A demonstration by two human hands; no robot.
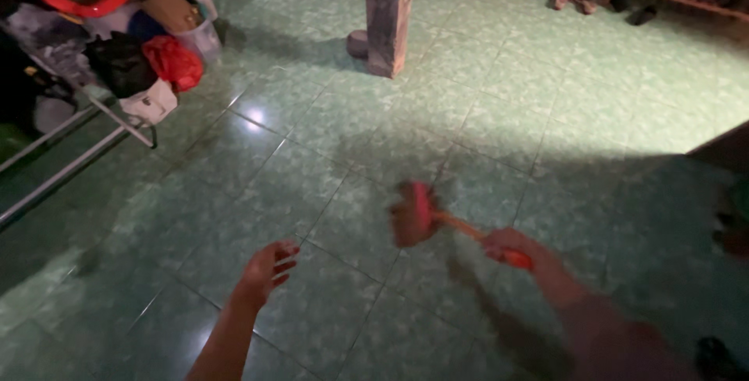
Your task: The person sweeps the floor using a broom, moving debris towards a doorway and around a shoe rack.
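Green tiled floor (328, 124), wide and bare around my hands, with a wooden post (388, 14) at 12 o'clock and a cluttered rack (117, 53) at 10.

My right hand (507, 247) grips a blurred red brush (421, 216), whose long axis points toward 10 o'clock; my left hand (268, 269) hangs open and holds nothing.

Two bare forearms, no sleeves or jewellery visible

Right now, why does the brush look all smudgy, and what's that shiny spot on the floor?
In the head view, the red brush in the right hand is smeared by motion blur; the left hand looks sharper; glare gleams on the green tile floor, and dark shadows cover the lower right.
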